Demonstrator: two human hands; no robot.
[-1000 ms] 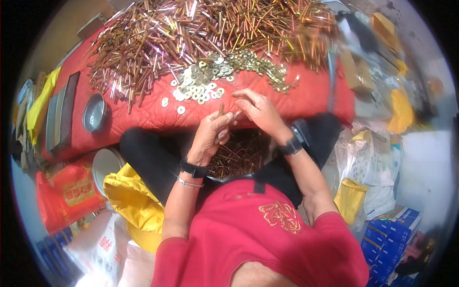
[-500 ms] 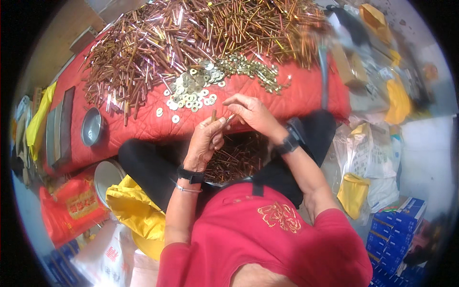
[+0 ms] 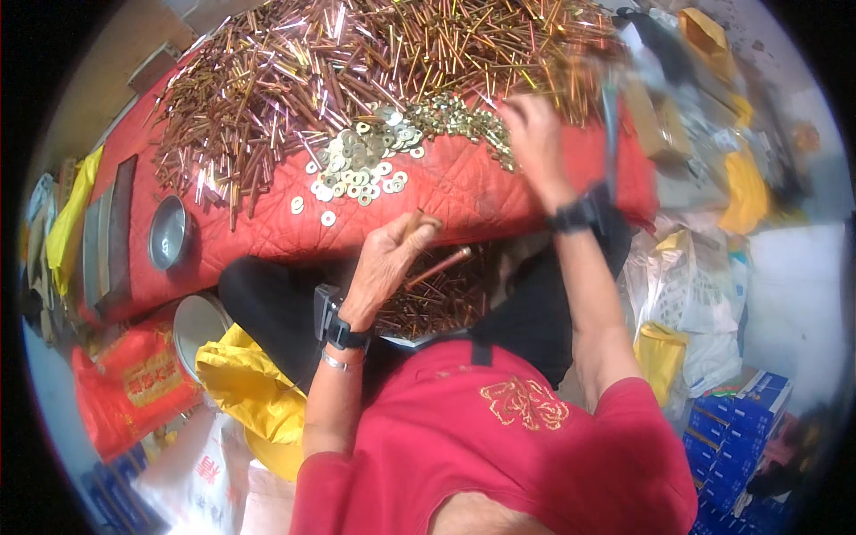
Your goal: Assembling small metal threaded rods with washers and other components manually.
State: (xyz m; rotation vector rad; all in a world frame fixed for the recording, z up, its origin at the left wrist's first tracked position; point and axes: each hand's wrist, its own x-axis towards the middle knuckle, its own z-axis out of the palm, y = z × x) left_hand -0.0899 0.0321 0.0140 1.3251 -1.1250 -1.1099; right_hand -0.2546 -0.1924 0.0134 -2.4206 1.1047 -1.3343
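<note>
My left hand [image 3: 392,259] is closed at the near edge of the red-covered work surface [image 3: 446,196], above a container of bolts. A short end of what looks like a bolt shows at its fingertips. Just below the fingers a copper-coloured bolt [image 3: 437,268] slants over the container; whether it is held or falling is unclear. My right hand [image 3: 535,138] is stretched out over the right end of the small brass-coloured nuts [image 3: 459,120], by the big pile of bolts [image 3: 294,80]. Its fingertips are blurred. Flat round washers [image 3: 357,169] lie heaped left of the nuts.
Between my legs sits the container of finished-looking bolts [image 3: 437,308]. A grey metal bowl [image 3: 169,234] stands at the left of the surface. Yellow bags [image 3: 254,374], a red bag [image 3: 134,379] and blue boxes [image 3: 740,428] lie around me.
My right hand has left my left hand and moved up and right to the nuts. A bolt now shows below my left hand, which has turned slightly.
</note>
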